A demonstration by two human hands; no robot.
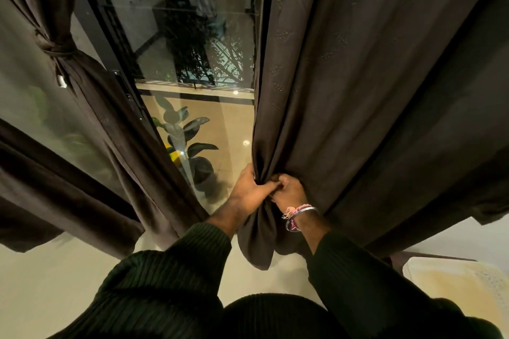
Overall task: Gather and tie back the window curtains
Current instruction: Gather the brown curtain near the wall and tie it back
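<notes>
The inner edge of the right curtain (358, 91) is being bunched low down, close above the pale floor (41, 283), by both hands: the left hand (249, 191) is being curled round the gathered edge from the window side, and the right hand (289, 190) is being closed on the same folds from the room side, the two hands touching each other. Below the grip a short tail of cloth is being left to hang, its tip close to the floor. The fabric is being judged as soft and fairly heavy: it is falling in long, deep folds, creasing sharply at the grip, and it is likely to slip unless the whole bundle is being encircled rather than pinched at the edge. A better hold is being judged to lie higher up, at about the level where the tie is sitting on the other side. To the right, at the floor's edge, a cream mat (462, 283) is being partly shown. Farther off, the left curtain (91, 96) is already being held back by a tieback (56, 48) knotted round it. Between the curtains the glass door (192, 63) is being left uncovered, and beyond it a potted plant (190, 143) and a tiled balcony are being seen dimly, with reflections lying over the glass.
</notes>
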